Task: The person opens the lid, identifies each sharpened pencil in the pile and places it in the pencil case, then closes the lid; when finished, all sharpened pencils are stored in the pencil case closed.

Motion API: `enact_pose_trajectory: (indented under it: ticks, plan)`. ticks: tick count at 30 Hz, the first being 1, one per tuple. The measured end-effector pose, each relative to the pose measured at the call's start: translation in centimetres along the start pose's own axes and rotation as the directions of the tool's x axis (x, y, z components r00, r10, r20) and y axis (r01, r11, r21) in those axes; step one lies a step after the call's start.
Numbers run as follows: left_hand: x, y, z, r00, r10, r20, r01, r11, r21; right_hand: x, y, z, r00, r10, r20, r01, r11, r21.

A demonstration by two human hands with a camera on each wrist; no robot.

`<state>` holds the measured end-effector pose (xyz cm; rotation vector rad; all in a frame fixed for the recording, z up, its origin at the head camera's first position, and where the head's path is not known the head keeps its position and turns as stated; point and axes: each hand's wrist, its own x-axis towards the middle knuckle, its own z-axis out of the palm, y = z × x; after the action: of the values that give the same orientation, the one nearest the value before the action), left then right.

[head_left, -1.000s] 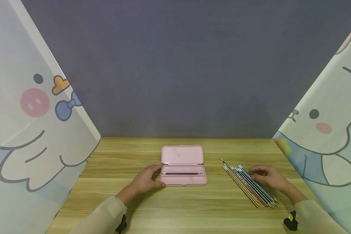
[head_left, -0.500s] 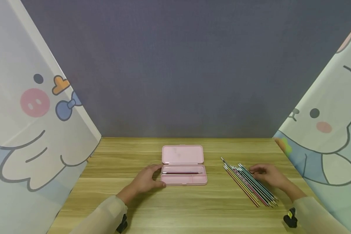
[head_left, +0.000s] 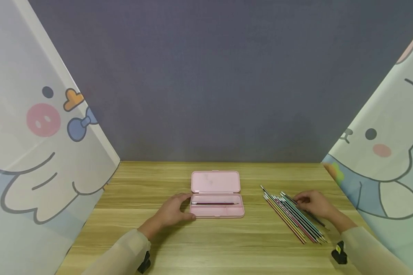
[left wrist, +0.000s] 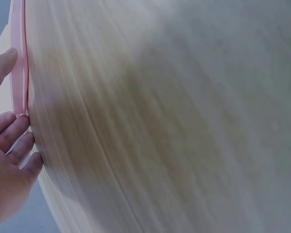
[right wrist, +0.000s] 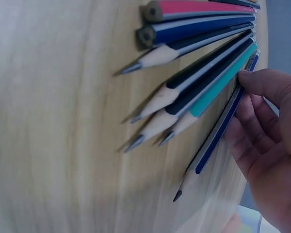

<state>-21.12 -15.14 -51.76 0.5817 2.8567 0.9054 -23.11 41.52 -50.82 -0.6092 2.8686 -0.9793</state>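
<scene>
A pink pencil case point(head_left: 215, 182) lies with its lid folded back on the wooden table. One dark red pencil point(head_left: 213, 203) lies lengthwise in its rear compartment. My left hand point(head_left: 172, 212) grips the case's left end, thumb at the near corner and forefinger at the far one. To the right is a slanting bundle of pencils point(head_left: 289, 219). At its right side my right hand point(head_left: 313, 203) pinches a dark blue pencil point(right wrist: 213, 141) near its eraser end. In the right wrist view that pencil stands apart from the green pencil point(right wrist: 217, 87) beside it, its sharpened tip pointing toward the near side.
A dark grey panel point(head_left: 206, 84) rises behind the table point(head_left: 151, 179). Side panels with cartoon animals flank it, the left panel point(head_left: 24, 152) and the right panel point(head_left: 389, 114). Pink and blue pencils with unsharpened ends lie in the bundle too.
My right hand has drawn the dark blue pencil slightly away to the right from the bundle's edge. The left hand and the pencil case stay in place.
</scene>
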Motion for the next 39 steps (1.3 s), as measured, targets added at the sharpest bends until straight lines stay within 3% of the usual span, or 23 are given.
enact_pose_trajectory:
  ticks: [8, 13, 17, 24, 33, 39]
  plan:
    - [0.1, 0.1, -0.1, 1.0, -0.01, -0.002, 0.01, 1.0, -0.013, 1.0, -1.6, -0.7, 0.998, -0.064, -0.008, 0.064, 0.998, 0.009]
    - [0.2, 0.0, -0.2, 1.0, 0.016, 0.004, -0.016, 1.0, -0.021, 3.2, -4.7, -1.0, 0.996, -0.065, 0.057, 0.065, 0.998, 0.002]
    - [0.3, 0.1, -0.3, 0.999, 0.03, 0.013, -0.03, 0.999, -0.019, 5.8, -7.8, -0.4, 0.987, -0.083, 0.134, 0.076, 0.995, 0.057]
    - [0.7, 0.2, -0.5, 0.998, 0.062, 0.018, -0.062, 0.998, -0.011, 10.5, -13.6, 2.1, 0.957, -0.181, 0.226, 0.157, 0.98, 0.123]
    - [0.9, 0.5, -0.8, 0.998, 0.041, 0.04, -0.042, 0.999, 0.013, 14.8, -19.0, 7.2, 0.898, -0.312, 0.311, 0.278, 0.949, 0.15]
    - [1.1, 0.7, -0.9, 0.999, 0.012, 0.052, -0.013, 1.0, 0.02, 16.2, -21.1, 10.1, 0.88, -0.296, 0.372, 0.253, 0.954, 0.159]
